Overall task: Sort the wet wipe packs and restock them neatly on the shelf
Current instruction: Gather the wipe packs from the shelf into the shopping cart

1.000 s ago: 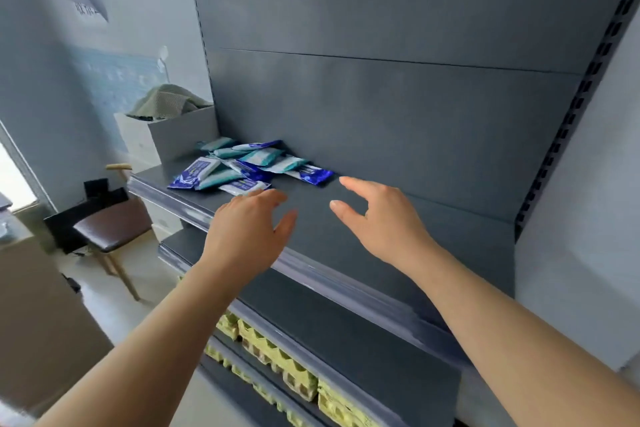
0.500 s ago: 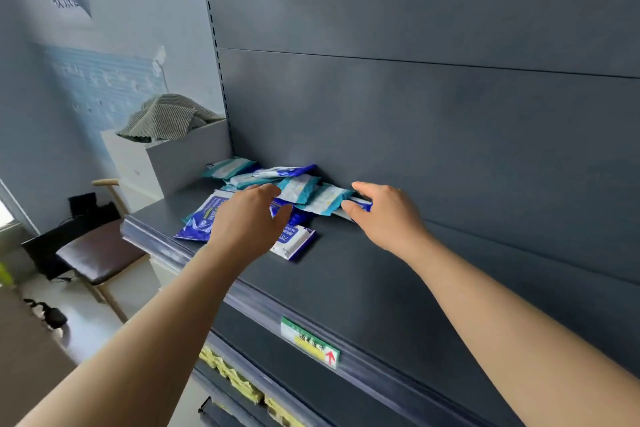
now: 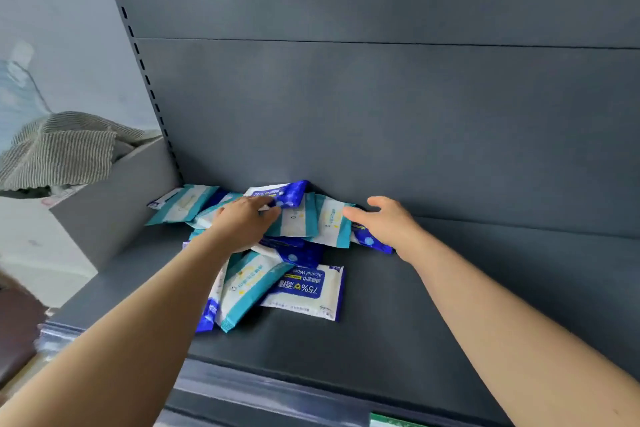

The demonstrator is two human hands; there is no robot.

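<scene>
Wet wipe packs (image 3: pixel 242 288) lie in a loose heap on the dark shelf (image 3: pixel 433 315), close to its back panel. At far left stands a grey box (image 3: pixel 114 204) with a striped cloth (image 3: pixel 59 152) draped over it. The left hand (image 3: pixel 242 225) rests palm down on the heap, fingers straight, tips touching a blue pack (image 3: pixel 289 192). The right hand (image 3: pixel 391 222) is spread, fingers apart, touching a teal-edged pack (image 3: pixel 330 225) at the heap's right side.
</scene>
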